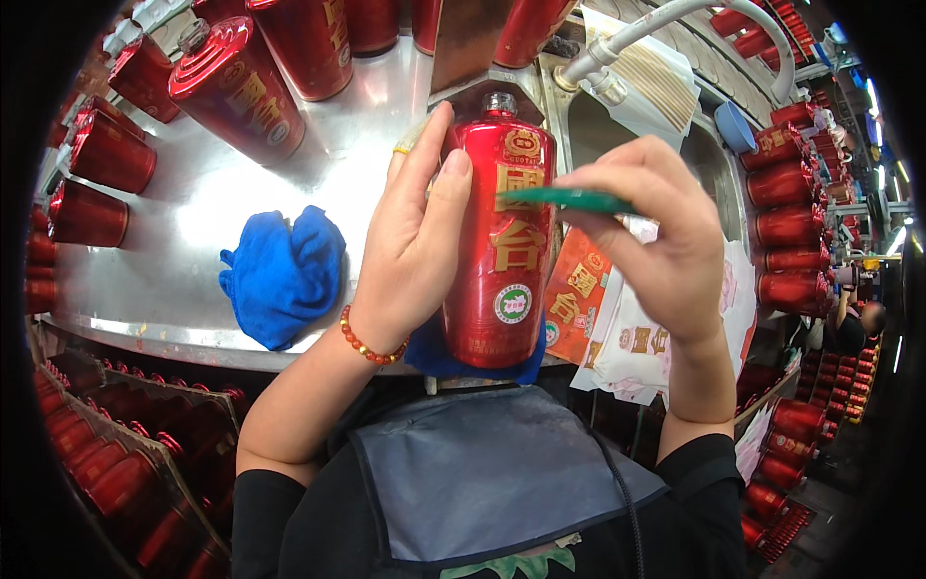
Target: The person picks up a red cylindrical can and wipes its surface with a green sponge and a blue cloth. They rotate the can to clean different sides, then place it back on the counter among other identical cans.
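A red bottle (502, 270) with raised gold characters and a round white-and-green label stands in front of me, its neck toward the far side. My left hand (422, 222) lies along the bottle's left side, fingers stretched out and thumb beside its edge. A pale yellowish cover (409, 141) sits on one finger. Pinched in my right hand (656, 227) is a slim green pointed tool (581, 199); its tip reaches the upper gold character. Its exact kind is blurred. A blue cloth (526, 371) shows under the bottle's base.
A crumpled blue cloth (285, 278) lies on the metal table (193, 314). Several red bottles (236, 92) stand at the back and left. On the right are a sink with a faucet (627, 43), a blue bowl (736, 127), an orange printed sheet (579, 280) and racked red bottles (786, 227).
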`<state>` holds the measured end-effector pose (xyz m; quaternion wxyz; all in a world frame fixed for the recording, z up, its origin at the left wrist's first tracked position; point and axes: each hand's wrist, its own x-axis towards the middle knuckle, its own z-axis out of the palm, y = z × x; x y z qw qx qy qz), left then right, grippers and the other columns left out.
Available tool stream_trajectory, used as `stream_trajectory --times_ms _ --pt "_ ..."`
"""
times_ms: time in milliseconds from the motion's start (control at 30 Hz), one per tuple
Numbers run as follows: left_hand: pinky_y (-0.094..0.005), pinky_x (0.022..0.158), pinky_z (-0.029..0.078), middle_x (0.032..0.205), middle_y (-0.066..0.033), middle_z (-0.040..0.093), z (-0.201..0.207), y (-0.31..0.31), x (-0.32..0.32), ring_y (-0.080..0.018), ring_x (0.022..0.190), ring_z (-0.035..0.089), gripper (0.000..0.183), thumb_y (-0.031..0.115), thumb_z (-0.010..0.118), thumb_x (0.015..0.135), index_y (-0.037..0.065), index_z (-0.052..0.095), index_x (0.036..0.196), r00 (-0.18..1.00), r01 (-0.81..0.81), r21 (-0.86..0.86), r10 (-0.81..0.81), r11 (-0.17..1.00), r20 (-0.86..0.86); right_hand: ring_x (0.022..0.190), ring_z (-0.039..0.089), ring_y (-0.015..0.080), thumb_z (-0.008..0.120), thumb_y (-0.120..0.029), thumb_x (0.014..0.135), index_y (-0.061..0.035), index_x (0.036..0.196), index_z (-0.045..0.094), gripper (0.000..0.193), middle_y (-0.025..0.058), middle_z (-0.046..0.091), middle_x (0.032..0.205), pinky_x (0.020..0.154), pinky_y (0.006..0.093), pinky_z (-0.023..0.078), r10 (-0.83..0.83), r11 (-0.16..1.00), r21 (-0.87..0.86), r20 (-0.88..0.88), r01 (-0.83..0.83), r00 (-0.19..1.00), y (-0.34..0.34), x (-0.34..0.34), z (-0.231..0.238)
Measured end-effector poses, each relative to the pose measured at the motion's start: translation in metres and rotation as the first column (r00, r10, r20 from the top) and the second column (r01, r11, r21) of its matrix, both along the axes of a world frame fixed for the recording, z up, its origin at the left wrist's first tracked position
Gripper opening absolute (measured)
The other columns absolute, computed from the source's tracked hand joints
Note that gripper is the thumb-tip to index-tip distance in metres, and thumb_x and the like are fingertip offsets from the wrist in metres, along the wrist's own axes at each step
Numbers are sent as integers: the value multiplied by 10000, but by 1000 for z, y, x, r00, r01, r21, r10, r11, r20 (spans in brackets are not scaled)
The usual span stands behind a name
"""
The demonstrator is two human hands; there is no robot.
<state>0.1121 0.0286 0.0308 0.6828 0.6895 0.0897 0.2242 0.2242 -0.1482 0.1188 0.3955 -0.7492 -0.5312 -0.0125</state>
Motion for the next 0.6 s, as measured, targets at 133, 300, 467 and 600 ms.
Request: stream_trajectory --times_ms 133,300,467,600 --pt "-362 1207 287 1614 -182 348 1 0 -14 -246 1467 381 581 203 460 1091 -46 285 1587 1000 -11 223 7 975 16 810 605 223 783 47 707 -61 1059 775 368 72 641 899 672 316 477 34 999 -11 280 -32 959 2 -1 4" --pt "-483 1217 251 1596 -348 247 2 -5 -50 -485 1490 277 1217 479 847 793 -97 129 1591 991 130 501 -132 856 -32 798 612 247 761 41 640 -80 1071 782 448 63 657 893 696 361 478 3 1000 -10 309 1 951 0 0 1" --pt "-502 1201 301 1593 -373 204 -5 -14 -61 -524 1478 270 1465 566 938 621 -73 58 1603 987 151 585 -155 797 -43 744 605 225 783 64 703 -63 1071 776 389 79 647 862 622 322 472 7 1000 0 334 -7 943 4 9 4" --pt "-486 1148 390 1557 -354 289 -9 -16 -59 -471 1414 413 1535 489 989 575 -56 -13 1603 992 128 627 -107 768 -71 749 606 166 781 55 771 -22 1069 757 309 64 640 842 605 285 473 57 998 12 152 -60 987 10 15 5"
